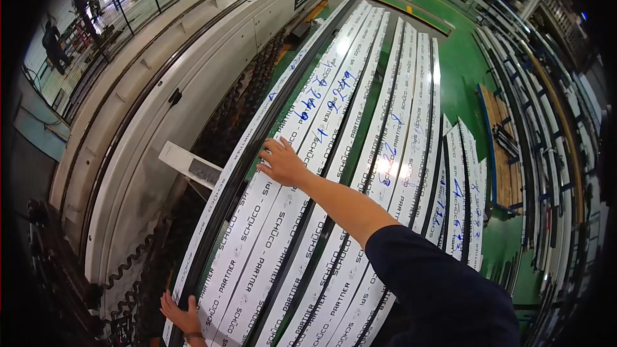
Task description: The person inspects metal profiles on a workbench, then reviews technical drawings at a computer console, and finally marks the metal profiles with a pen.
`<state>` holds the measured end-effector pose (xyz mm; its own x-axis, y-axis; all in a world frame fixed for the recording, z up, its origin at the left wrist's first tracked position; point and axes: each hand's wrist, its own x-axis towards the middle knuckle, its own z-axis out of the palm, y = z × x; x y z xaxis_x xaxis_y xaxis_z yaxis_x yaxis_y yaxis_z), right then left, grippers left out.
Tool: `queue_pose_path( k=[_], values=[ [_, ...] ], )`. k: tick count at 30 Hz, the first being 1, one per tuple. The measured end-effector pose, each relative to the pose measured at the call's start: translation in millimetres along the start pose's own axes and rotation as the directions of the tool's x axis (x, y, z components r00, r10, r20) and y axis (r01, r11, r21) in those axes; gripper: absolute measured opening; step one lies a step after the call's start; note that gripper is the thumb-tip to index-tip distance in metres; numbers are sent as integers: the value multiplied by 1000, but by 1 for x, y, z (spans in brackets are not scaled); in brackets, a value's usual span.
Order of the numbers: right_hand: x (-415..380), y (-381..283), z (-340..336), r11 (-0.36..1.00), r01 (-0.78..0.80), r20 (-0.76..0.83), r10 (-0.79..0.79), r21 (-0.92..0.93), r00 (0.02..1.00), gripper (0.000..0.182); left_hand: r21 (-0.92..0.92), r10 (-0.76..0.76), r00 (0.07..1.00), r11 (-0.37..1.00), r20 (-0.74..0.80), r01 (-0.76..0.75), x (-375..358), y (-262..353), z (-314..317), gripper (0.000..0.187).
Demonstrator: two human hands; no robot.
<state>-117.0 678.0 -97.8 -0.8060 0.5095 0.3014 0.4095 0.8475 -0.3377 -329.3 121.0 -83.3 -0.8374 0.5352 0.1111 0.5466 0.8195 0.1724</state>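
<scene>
Right hand [283,162]: just left of centre, toward 9 o'clock. Open, palm down, fingers parted and slightly bent, not wrapped around anything; appears to rest on the printed white film of the long profiles [257,218]. Fingertips point to 10 o'clock, near the dark channel [239,187] along the leftmost profile.

Left hand [183,316]: at 7 o'clock, fingers parted and thumb held away, by the outer edge of the leftmost profile. Partly cut off by the lower border; cannot tell whether it grips that edge. Band at wrist.

Pose: right arm extended from 4–5 o'clock, dark sleeve [437,276] to the elbow, bare forearm crossing above several profiles.

Profiles: side by side, running 7 to 1 o'clock, some with blue handwriting. White machine casing [199,83] at 10 o'clock; racked bars [546,154] at 3 o'clock.
</scene>
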Motion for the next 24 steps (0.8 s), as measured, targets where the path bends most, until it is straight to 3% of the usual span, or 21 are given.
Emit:
queue_pose_path(
  k=[3,6,8,10,11,15,19,22,23,24],
  values=[
    [1,-1,-2,1000,-15,13,15,-1,1000,45,-180,-11,973,982,231,54,54,-15,4,89],
    [2,0,-2,1000,-10,-4,10,5,1000,51,-282,-78,857,926,510,252,67,-23,0,83],
    [3,-2,-5,999,-24,-21,24,26,999,56,-108,30,993,994,110,-18,42,-27,24,83],
    [1,-2,-8,998,-44,-47,46,38,998,60,57,-42,996,998,79,37,28,-22,26,87],
    [2,-1,-9,998,-44,-61,47,42,997,61,85,-109,981,992,163,96,26,-21,20,84],
    [1,-3,-5,997,-42,-86,47,65,995,64,117,-147,973,985,178,127,22,-17,5,79],
    [2,-2,-9,997,-45,-78,50,56,996,64,78,-106,980,993,170,94,16,-31,8,77],
    [3,-2,-6,999,-41,-63,43,34,997,63,-174,-136,984,973,112,154,2,-59,1,66],
    [2,-1,-5,999,-41,-64,42,23,997,62,-15,-175,977,984,120,178,-11,-66,-9,57],
    [1,1,-3,998,-62,-56,63,15,996,64,43,-156,988,987,7,155,-29,-67,-14,57]
  ],
)
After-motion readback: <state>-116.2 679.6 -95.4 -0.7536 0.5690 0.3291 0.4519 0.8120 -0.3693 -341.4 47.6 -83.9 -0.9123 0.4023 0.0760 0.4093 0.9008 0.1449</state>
